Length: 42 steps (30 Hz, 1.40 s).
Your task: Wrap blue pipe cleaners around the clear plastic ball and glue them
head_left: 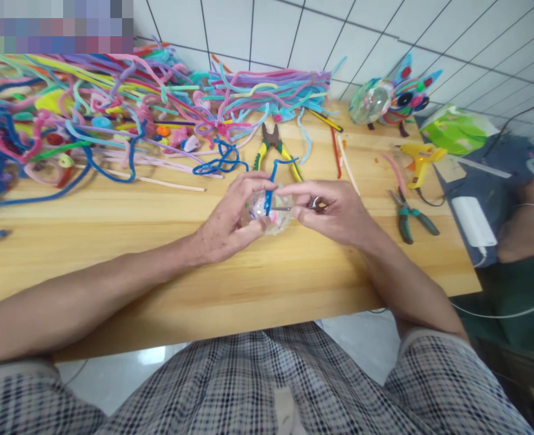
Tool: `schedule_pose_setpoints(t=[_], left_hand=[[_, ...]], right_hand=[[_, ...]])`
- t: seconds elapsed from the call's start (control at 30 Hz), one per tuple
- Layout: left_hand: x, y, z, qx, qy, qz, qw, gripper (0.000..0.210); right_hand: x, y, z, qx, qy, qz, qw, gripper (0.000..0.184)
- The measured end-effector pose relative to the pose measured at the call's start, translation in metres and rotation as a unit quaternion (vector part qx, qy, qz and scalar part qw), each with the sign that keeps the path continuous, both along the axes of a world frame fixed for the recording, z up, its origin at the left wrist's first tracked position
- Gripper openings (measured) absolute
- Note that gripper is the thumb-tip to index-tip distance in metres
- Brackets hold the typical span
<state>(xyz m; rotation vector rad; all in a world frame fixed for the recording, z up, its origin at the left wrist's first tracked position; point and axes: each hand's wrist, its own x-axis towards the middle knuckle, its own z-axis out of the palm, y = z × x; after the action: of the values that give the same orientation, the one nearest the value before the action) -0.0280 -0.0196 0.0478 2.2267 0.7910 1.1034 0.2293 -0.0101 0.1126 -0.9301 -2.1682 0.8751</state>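
Near the middle of the table, a clear plastic piece (281, 225), seemingly a bottle part with coloured bits showing through, is held between both hands. My left hand (231, 217) curls around its left side. Its fingers and thumb press a strip of blue pipe cleaner (268, 199) against the plastic; the strip's free end sticks out beyond the fingers. My right hand (334, 208) is closed on a thin metal tool (281, 209) with a dark handle, perhaps scissors. The tool's tip lies at the blue strip. My right index finger also reaches to the plastic piece.
Yellow-green pliers (271, 145) lie just beyond my hands. Heaped pipe cleaners (113, 109) cover the back left. At right are teal-handled pliers (409, 220), a yellow glue gun (421, 160), a white box (473, 220) and a decorated bottle figure (389, 99). Another person's arm (527, 223) rests at far right.
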Motion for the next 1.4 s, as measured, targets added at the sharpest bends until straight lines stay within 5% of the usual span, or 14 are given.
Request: schedule_pose_setpoints(t=[0.53,0.7,0.8,0.93,1.07,1.2,1.4], left_hand=[[0.0,0.0,-0.001,0.003,0.003,-0.001,1.0,0.045],[0.001,-0.001,-0.002,0.008,-0.009,0.004,1.0,0.046],[0.0,0.0,-0.004,0.0,-0.001,0.012,1.0,0.045],[0.0,0.0,-0.006,-0.005,0.006,0.016,1.0,0.045],[0.001,-0.001,-0.006,0.01,-0.003,0.01,1.0,0.046],[0.003,-0.002,-0.006,0.014,-0.013,0.004,1.0,0.049],[0.003,-0.002,-0.005,0.007,-0.014,0.004,1.0,0.054]], right_hand=[[-0.002,-0.003,-0.001,-0.023,0.002,-0.006,1.0,0.03],[0.022,0.01,0.006,-0.015,0.016,-0.109,0.994,0.021],[0.043,0.028,-0.006,-0.002,-0.002,-0.184,0.983,0.015],[0.061,0.045,-0.04,0.015,-0.133,-0.205,0.969,0.014],[0.063,0.042,-0.055,0.098,-0.199,-0.184,0.957,0.013],[0.04,0.022,-0.036,0.204,-0.132,-0.156,0.957,0.017],[-0.007,-0.003,-0.022,0.204,-0.063,-0.043,0.976,0.045]])
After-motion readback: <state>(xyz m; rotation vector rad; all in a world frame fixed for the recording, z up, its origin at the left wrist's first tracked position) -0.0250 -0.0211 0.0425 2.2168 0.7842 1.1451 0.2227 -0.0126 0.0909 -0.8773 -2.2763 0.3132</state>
